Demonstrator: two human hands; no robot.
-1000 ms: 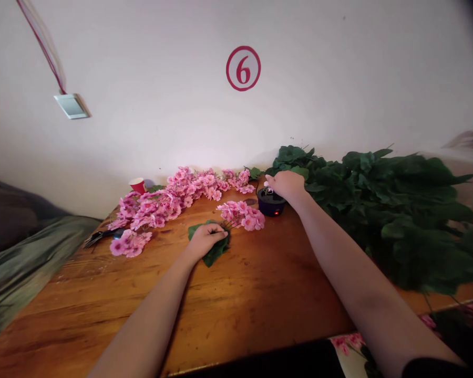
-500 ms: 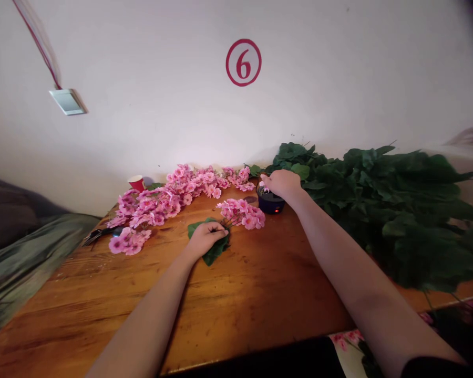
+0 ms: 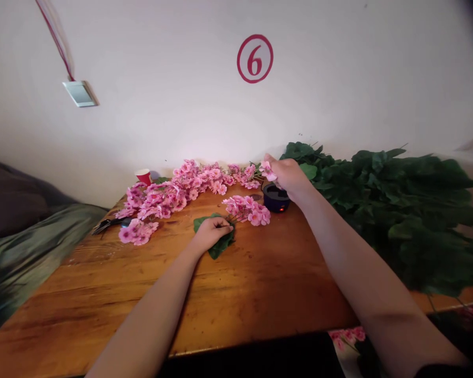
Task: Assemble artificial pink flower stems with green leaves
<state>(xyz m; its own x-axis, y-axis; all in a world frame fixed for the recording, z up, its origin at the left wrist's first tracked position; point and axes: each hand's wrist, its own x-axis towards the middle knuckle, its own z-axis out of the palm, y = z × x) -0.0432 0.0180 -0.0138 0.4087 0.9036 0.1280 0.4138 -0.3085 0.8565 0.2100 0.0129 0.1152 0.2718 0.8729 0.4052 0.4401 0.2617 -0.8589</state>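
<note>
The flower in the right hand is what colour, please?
The flower is pink, clearest in the head view.

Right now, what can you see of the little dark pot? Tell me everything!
The little dark pot is round, with a smooth-looking bluish side, maybe plastic, and a dark inside. A red light glows low on its front. It stands upright on the wooden table, beside a pink flower bunch. The right grip hides part of its rim; I can't tell whether they touch.
</note>
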